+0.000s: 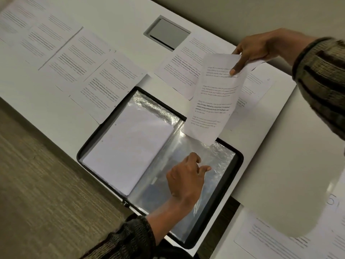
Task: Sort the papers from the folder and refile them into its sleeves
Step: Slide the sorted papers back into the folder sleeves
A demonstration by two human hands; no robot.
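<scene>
Now pinches sheet (212, 101) by top edge with right hand (255, 47), hanging over open folder (239, 165) on table (261, 156), bottom edge at right sleeve (220, 161) mouth. Pinches sleeve film with left hand (184, 180), thumb and forefinger curled. Blank stack (128, 146) on folder's left side; other papers (104, 85) spread on table beyond.
</scene>
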